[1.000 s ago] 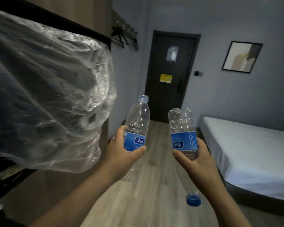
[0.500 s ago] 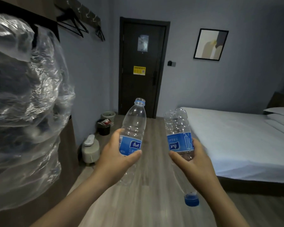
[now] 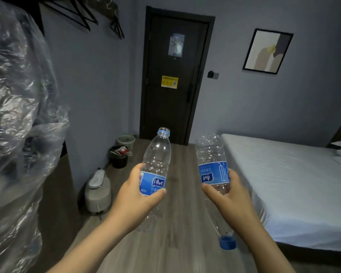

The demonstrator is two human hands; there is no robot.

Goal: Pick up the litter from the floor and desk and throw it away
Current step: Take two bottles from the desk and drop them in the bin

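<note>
My left hand grips an empty clear plastic bottle with a blue label, held upright with its open neck up and no cap. In my right hand is a second empty bottle, held upside down; its blue cap points at the floor. Both bottles are held side by side in front of me, apart from each other. On the floor by the left wall, near the door, stands a black waste bin with litter in it, and a pale bin stands just behind it.
A bulky clear plastic bag fills the left edge. A white appliance sits on the floor by the left wall. A bed runs along the right. A dark door closes the far end of the wooden floor.
The view has swung left to right and advanced: the plastic bag slid toward the left edge, the bins and white appliance came into sight, and the door grew closer. Both hands keep their bottles.
</note>
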